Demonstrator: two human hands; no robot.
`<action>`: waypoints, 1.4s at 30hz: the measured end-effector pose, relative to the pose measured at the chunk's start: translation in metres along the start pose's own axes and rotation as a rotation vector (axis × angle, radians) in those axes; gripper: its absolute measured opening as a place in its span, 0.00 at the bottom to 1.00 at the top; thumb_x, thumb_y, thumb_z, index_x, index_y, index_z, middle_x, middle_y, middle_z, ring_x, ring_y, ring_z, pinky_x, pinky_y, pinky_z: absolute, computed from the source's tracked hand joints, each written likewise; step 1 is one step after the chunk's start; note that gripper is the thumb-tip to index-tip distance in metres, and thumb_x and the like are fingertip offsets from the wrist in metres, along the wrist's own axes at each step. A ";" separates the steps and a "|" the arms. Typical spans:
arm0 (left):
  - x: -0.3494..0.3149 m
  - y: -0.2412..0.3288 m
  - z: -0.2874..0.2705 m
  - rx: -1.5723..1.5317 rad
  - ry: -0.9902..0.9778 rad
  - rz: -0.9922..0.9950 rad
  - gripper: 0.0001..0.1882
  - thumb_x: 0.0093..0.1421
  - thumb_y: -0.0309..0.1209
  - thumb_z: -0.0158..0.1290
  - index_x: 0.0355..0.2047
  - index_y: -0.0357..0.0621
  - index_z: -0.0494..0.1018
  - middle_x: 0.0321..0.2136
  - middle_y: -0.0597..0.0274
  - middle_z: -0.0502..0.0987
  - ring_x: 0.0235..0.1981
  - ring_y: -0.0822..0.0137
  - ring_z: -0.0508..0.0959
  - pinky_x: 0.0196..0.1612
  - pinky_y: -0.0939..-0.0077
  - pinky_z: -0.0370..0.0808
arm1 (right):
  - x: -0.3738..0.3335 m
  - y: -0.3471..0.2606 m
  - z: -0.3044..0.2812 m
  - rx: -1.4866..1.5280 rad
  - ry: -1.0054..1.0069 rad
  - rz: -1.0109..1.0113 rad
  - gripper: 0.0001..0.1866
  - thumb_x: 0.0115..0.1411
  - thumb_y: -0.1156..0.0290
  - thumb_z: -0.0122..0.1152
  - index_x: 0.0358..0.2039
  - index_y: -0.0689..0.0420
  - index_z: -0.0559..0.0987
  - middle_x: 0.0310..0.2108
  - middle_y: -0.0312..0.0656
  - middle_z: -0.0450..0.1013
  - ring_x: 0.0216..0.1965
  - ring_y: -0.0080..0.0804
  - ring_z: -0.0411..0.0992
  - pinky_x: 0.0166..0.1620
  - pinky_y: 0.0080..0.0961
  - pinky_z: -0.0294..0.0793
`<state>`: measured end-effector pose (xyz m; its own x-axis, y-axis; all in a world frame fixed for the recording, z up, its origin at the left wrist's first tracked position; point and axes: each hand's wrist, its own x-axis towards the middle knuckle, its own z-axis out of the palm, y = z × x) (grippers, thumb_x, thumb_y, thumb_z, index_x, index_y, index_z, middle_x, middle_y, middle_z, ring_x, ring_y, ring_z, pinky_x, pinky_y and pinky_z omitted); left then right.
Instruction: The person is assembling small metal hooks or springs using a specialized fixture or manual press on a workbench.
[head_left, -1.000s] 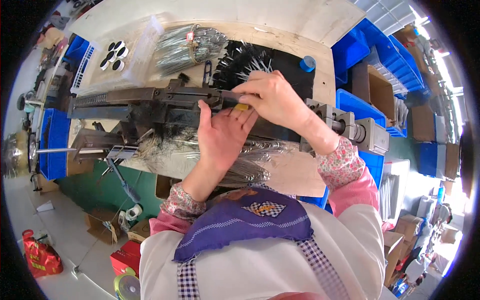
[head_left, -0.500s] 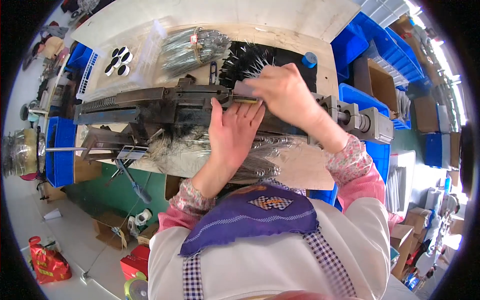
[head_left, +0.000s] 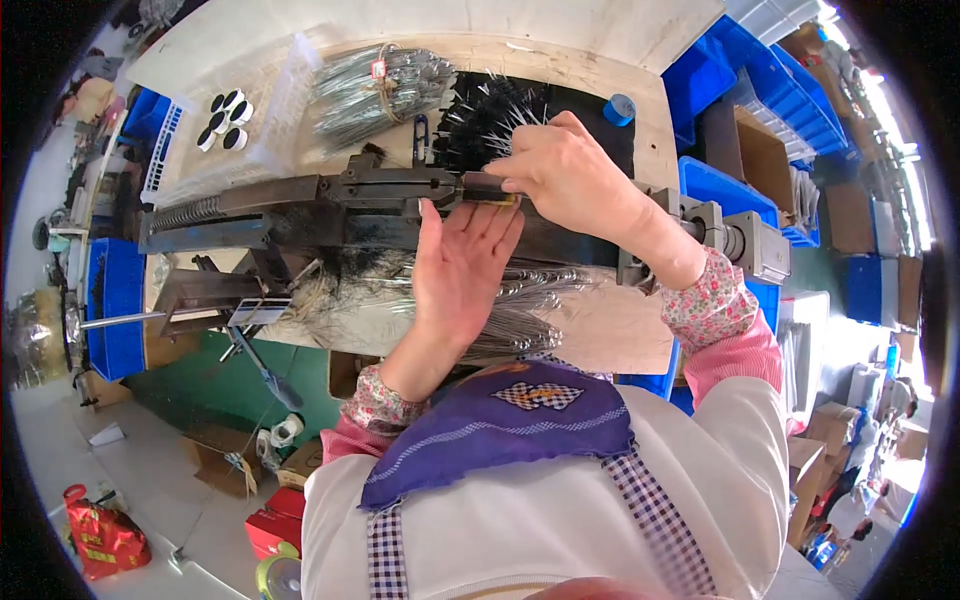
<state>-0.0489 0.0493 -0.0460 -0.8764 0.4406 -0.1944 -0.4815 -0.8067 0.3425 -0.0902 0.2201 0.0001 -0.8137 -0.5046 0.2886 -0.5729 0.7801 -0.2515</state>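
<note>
A long dark metal bench machine (head_left: 375, 200) lies across the table before me. My left hand (head_left: 457, 268) is palm up with its fingers stretched flat, their tips at the machine's near edge beside a small yellow strip (head_left: 508, 201). Just right of them my right hand (head_left: 570, 180) is closed, thumb and fingers pinched at a dark brown block (head_left: 482, 184) on the machine; what they grip is hidden. Behind it lie black-bristled wire brushes (head_left: 490, 120) with pale stems on a black cloth (head_left: 580, 108). Bundled thin metal wires (head_left: 520, 310) lie under plastic on the near side.
A tied bundle of silvery wires (head_left: 375, 90) lies at the back, beside a clear plastic basket (head_left: 290, 110) and several white round pieces with black tops (head_left: 235, 138). A blue tape roll (head_left: 619, 109) sits at back right. Blue bins (head_left: 735, 90) stand beyond the table's right edge.
My right hand was blurred with motion over the block and is now sharp, its fingertips lower against it. The block looked pale and smeared; now it shows dark brown. My left hand stays palm up.
</note>
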 end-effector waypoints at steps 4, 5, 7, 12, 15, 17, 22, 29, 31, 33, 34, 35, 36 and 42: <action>0.001 0.002 -0.002 -0.004 -0.010 -0.019 0.38 0.68 0.55 0.33 0.56 0.25 0.57 0.57 0.40 0.63 0.62 0.50 0.60 0.69 0.58 0.51 | -0.005 0.005 0.005 0.002 0.046 -0.032 0.10 0.51 0.73 0.64 0.36 0.51 0.84 0.25 0.36 0.69 0.31 0.32 0.70 0.46 0.29 0.64; 0.000 0.002 -0.002 0.009 -0.025 -0.016 0.38 0.68 0.55 0.32 0.57 0.24 0.56 0.57 0.40 0.62 0.62 0.49 0.60 0.69 0.58 0.51 | -0.006 0.006 0.005 -0.008 0.069 -0.045 0.08 0.50 0.72 0.63 0.33 0.49 0.84 0.25 0.37 0.70 0.31 0.33 0.72 0.44 0.31 0.65; 0.001 0.002 -0.002 0.029 -0.036 -0.018 0.39 0.68 0.55 0.32 0.56 0.24 0.56 0.57 0.39 0.62 0.63 0.49 0.60 0.69 0.58 0.51 | -0.007 0.007 0.005 -0.020 0.096 -0.058 0.07 0.49 0.71 0.62 0.30 0.47 0.83 0.25 0.39 0.71 0.31 0.34 0.73 0.42 0.33 0.66; 0.003 0.003 -0.006 0.080 -0.082 -0.034 0.36 0.68 0.56 0.30 0.56 0.30 0.59 0.56 0.49 0.65 0.62 0.56 0.62 0.68 0.61 0.53 | -0.008 0.008 0.004 0.005 0.082 -0.031 0.08 0.51 0.70 0.61 0.32 0.48 0.83 0.26 0.38 0.71 0.33 0.35 0.73 0.43 0.33 0.66; 0.004 0.003 -0.010 0.072 -0.126 -0.039 0.36 0.68 0.56 0.30 0.56 0.30 0.59 0.57 0.49 0.65 0.62 0.57 0.61 0.68 0.61 0.53 | -0.008 0.014 0.004 -0.002 0.083 -0.056 0.07 0.53 0.68 0.60 0.34 0.50 0.81 0.28 0.39 0.73 0.34 0.36 0.74 0.42 0.37 0.69; 0.003 0.002 -0.012 0.097 -0.132 -0.022 0.36 0.68 0.56 0.29 0.56 0.32 0.59 0.57 0.51 0.65 0.63 0.57 0.61 0.67 0.62 0.52 | -0.004 0.009 -0.006 0.110 0.173 -0.027 0.08 0.54 0.68 0.59 0.35 0.50 0.80 0.29 0.41 0.74 0.34 0.38 0.75 0.41 0.39 0.70; 0.001 -0.001 -0.016 0.075 -0.094 -0.010 0.35 0.68 0.56 0.30 0.55 0.34 0.62 0.57 0.53 0.66 0.63 0.58 0.61 0.66 0.61 0.52 | -0.015 -0.037 -0.027 -0.016 0.143 0.155 0.06 0.54 0.72 0.57 0.31 0.61 0.75 0.18 0.47 0.73 0.24 0.48 0.76 0.27 0.39 0.76; -0.001 0.005 -0.002 0.056 -0.054 -0.030 0.29 0.68 0.55 0.33 0.38 0.39 0.68 0.47 0.54 0.72 0.56 0.57 0.67 0.63 0.60 0.55 | -0.011 -0.046 -0.007 -0.181 -0.077 0.008 0.16 0.46 0.77 0.57 0.37 0.69 0.73 0.18 0.48 0.73 0.22 0.45 0.76 0.23 0.34 0.74; 0.002 0.005 0.005 0.094 0.025 -0.035 0.28 0.68 0.54 0.35 0.39 0.37 0.67 0.48 0.51 0.72 0.56 0.56 0.67 0.63 0.61 0.56 | -0.010 -0.044 0.000 -0.296 -0.043 -0.054 0.11 0.47 0.74 0.58 0.31 0.67 0.74 0.16 0.45 0.73 0.20 0.42 0.76 0.22 0.34 0.74; 0.005 0.008 0.002 0.101 0.043 -0.050 0.28 0.68 0.53 0.35 0.40 0.36 0.67 0.48 0.50 0.71 0.56 0.56 0.67 0.63 0.61 0.56 | -0.010 -0.039 0.002 -0.269 -0.012 -0.054 0.10 0.47 0.74 0.58 0.29 0.66 0.74 0.15 0.45 0.73 0.20 0.42 0.76 0.22 0.34 0.74; 0.005 0.008 0.002 0.104 0.053 -0.038 0.28 0.68 0.53 0.36 0.41 0.36 0.66 0.48 0.50 0.71 0.56 0.56 0.67 0.63 0.61 0.56 | -0.009 -0.038 0.002 -0.251 0.024 -0.080 0.08 0.47 0.74 0.57 0.28 0.65 0.74 0.15 0.45 0.72 0.19 0.42 0.76 0.22 0.35 0.74; 0.005 0.006 0.009 0.161 0.069 -0.021 0.25 0.68 0.49 0.38 0.42 0.37 0.67 0.46 0.52 0.72 0.55 0.58 0.67 0.63 0.62 0.57 | -0.009 -0.039 -0.002 -0.293 -0.054 -0.033 0.07 0.49 0.75 0.55 0.30 0.63 0.72 0.17 0.46 0.73 0.21 0.42 0.77 0.23 0.34 0.75; 0.005 0.001 0.005 0.164 0.074 -0.040 0.25 0.68 0.49 0.38 0.42 0.37 0.67 0.46 0.52 0.72 0.55 0.58 0.67 0.63 0.62 0.57 | -0.017 -0.040 0.000 -0.287 -0.059 -0.015 0.07 0.49 0.75 0.55 0.30 0.63 0.72 0.17 0.46 0.73 0.21 0.42 0.77 0.23 0.34 0.75; 0.004 -0.032 -0.013 0.245 0.163 0.043 0.17 0.66 0.43 0.46 0.47 0.44 0.70 0.48 0.62 0.73 0.55 0.64 0.68 0.58 0.70 0.61 | -0.098 -0.052 0.014 -0.001 -0.285 0.209 0.13 0.50 0.76 0.55 0.38 0.61 0.70 0.31 0.49 0.74 0.33 0.48 0.76 0.31 0.38 0.76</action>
<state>-0.0369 0.0714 -0.0696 -0.8930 0.3231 -0.3134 -0.4487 -0.6950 0.5618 0.0176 0.2236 -0.0280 -0.9081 -0.4170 -0.0385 -0.3912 0.8775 -0.2773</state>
